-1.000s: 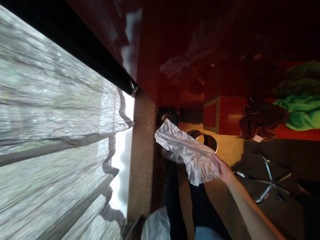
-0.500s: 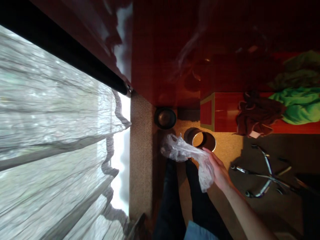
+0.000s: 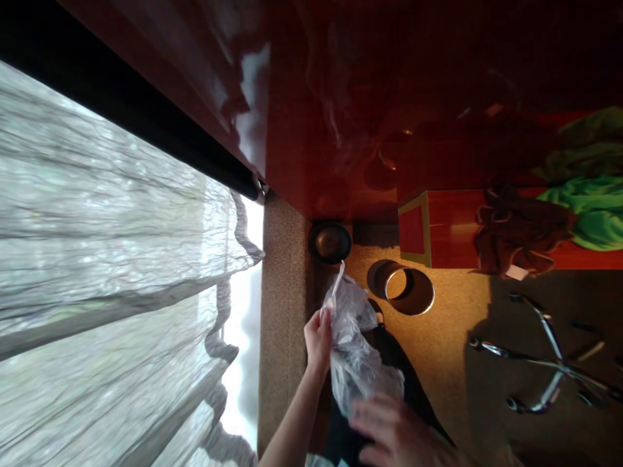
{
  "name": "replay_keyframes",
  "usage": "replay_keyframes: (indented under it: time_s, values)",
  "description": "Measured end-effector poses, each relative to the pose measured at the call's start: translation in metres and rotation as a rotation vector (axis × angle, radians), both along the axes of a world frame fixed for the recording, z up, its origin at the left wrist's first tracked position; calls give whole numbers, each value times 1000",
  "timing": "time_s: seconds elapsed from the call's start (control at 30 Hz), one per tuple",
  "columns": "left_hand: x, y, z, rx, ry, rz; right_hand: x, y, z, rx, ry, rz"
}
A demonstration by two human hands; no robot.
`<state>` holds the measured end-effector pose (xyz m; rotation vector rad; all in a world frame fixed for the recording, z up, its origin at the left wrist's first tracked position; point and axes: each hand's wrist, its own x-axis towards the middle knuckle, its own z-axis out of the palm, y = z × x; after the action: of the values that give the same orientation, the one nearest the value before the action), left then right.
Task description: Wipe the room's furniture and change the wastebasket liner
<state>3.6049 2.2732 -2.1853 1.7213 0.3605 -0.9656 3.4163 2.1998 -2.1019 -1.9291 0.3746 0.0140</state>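
Note:
A crumpled clear plastic bag (image 3: 354, 350) hangs in front of me above my dark trouser legs. My left hand (image 3: 318, 337) pinches its upper left edge. My right hand (image 3: 396, 431), blurred and low in the view, touches the bag's lower end with fingers spread along it. A small round metal bin (image 3: 407, 292) stands open on the tan carpet just right of the bag.
A dark round bowl-like object (image 3: 329, 241) sits by the glossy red cabinet (image 3: 341, 130). Sheer curtains (image 3: 111, 272) fill the left. A chrome chair base (image 3: 540, 363) stands at the right. Brown (image 3: 516, 233) and green cloths (image 3: 588, 207) lie on a red surface.
My left hand has come up and gripped the bag's top edge. My right hand slid down to the bag's lower end. The bag moved left and now hangs more vertically.

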Motion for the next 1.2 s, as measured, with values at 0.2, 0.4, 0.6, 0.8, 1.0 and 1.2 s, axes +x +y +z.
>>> replay_keyframes:
  time_s: [0.2,0.4,0.6,0.8,1.0,1.2]
  values:
    - [38,37,48,10,-125,-291,169,-154,-57,81,-59,-39]
    - [100,91,52,158,-146,-209,226,-174,-95,708,331,273]
    - [132,91,18,228,-316,-283,186,-149,-86,561,373,-68]
    - [132,82,30,46,-47,-274,215,-117,-125,513,352,-44]
    - [145,117,33,-31,-93,-548,236,-109,-133,624,340,-81]
    - [171,195,11,329,-206,-567,188,-180,-158,191,483,-604]
